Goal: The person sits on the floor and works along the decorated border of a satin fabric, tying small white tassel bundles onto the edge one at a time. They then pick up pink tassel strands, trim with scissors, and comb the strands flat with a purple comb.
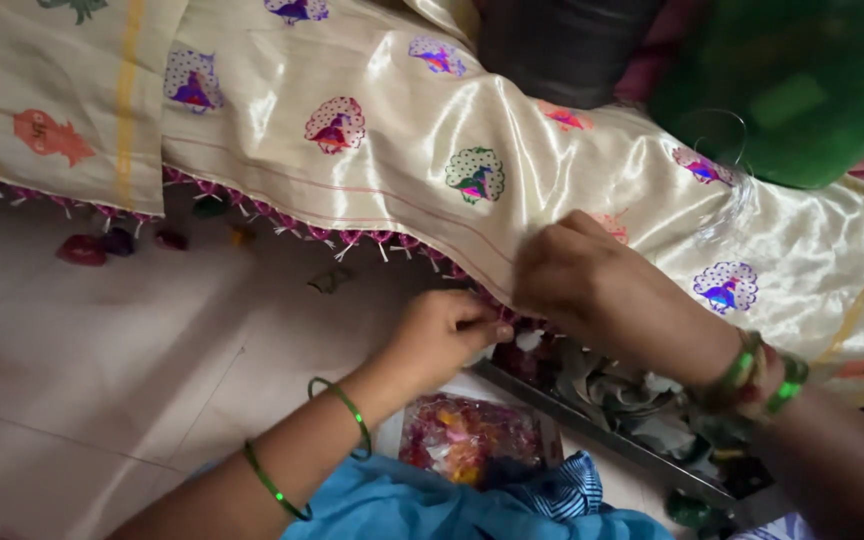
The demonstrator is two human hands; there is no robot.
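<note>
A person's left hand (442, 335) and right hand (592, 280) meet at the tasselled edge of a cream silk cloth (402, 130) draped down to the floor (102, 360), fingers closed, pinching the pink fringe (352, 238) so it stays taut.

Pale glossy tiled floor (102, 380) with thin grout lines, soft daylight sheen across it. Small dark red and maroon tassel scraps (82, 250) scattered on tiles near upper left. Dark grey ribbed cushion (562, 45) at top centre, blurred green rounded bundle (802, 80) beside it at upper right. Flat metal tray edge (602, 440) lower right, cluttered.
</note>
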